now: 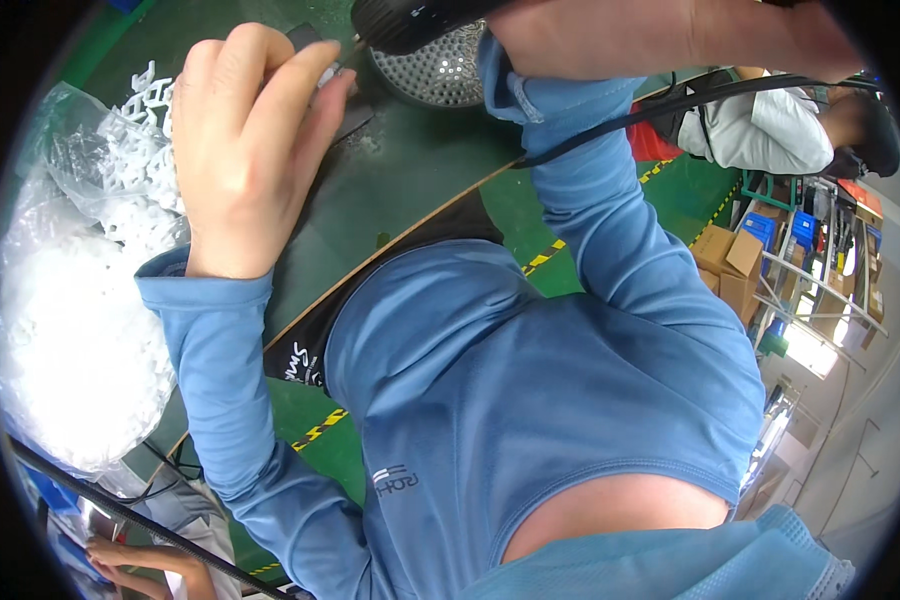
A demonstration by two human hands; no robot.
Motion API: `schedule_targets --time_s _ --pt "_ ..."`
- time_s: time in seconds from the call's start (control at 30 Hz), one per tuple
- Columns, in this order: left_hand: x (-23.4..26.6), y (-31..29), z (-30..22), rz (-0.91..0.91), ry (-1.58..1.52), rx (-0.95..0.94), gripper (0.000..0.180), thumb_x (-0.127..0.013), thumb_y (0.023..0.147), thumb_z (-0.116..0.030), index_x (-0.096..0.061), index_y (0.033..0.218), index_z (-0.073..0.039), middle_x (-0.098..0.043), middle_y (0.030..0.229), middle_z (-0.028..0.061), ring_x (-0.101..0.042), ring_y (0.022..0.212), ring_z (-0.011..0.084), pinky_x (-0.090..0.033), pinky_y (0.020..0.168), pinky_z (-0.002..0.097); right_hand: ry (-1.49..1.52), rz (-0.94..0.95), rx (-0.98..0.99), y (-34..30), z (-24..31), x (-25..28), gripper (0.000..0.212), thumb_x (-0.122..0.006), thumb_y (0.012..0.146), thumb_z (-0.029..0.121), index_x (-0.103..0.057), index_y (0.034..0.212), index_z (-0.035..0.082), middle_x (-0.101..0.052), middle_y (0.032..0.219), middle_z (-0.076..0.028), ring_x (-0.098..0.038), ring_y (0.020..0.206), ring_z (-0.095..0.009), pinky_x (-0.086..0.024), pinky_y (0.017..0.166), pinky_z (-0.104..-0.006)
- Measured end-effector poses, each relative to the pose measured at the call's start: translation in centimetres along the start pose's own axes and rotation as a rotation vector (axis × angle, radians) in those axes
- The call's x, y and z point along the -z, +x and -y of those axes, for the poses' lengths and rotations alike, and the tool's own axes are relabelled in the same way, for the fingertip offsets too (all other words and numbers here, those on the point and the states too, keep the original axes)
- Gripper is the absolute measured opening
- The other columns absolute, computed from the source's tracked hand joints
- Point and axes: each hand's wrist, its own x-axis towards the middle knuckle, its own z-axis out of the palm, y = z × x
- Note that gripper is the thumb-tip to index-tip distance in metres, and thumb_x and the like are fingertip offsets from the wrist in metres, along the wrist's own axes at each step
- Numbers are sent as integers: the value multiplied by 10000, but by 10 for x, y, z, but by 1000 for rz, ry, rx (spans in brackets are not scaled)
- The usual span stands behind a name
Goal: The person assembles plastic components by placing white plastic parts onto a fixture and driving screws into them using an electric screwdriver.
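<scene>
My left hand (240, 150) is raised over the dark green table (320, 235), thumb and fingertips pinched on a small whitish piece (327, 76), mostly hidden by the fingers. Close to that piece is the thin metal tip of a black handheld tool (410, 20), which runs out of the upper edge. My right hand (660, 38) is at the top, behind the tool; its fingers are cut off, but it appears to grip the tool. Under the tool lies a round metal piece full of small holes (440, 75). A dark flat pad (355, 120) with whitish specks is below my left fingertips.
A clear bag of white branching plastic parts (135, 150) and a bright white bundle (80, 350) are at the left. A black cable (660, 115) crosses over my right sleeve. Other people (755, 130) are at the right and lower left. Shelves with cartons (730, 265) stand beyond.
</scene>
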Motion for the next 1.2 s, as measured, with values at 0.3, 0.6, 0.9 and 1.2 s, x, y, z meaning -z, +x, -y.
schedule_targets --time_s 0.3,0.6,0.9,1.2 --pt "0 0 2 -27 26 -57 235 -826 714 -20 -716 918 -61 -575 856 35 -523 779 240 -400 672 374 26 19 -7 -1 -3 0 600 -555 990 615 -573 1170 43 -580 726 -83 -527 492 -177 -456 487 -307" --pt "-2 1 4 -72 -29 -62 252 -832 730 -6 -744 964 -34 -611 847 38 -536 756 225 -410 667 354 54 43 -9 -2 -2 0 607 -556 988 617 -571 1168 37 -581 728 -84 -526 492 -178 -455 486 -305" --pt "-4 0 5 -69 -35 -82 259 -834 735 -16 -749 979 -33 -610 845 41 -534 751 225 -403 661 354 81 62 -24 -5 -4 2 614 -556 986 618 -569 1166 32 -582 729 -86 -525 493 -178 -453 486 -303" --pt "-5 0 6 -66 -47 -80 255 -830 743 -18 -746 983 -31 -608 840 43 -533 737 222 -394 653 351 105 83 -39 -5 -7 3 621 -556 984 620 -568 1165 26 -584 731 -87 -525 493 -178 -451 485 -302"
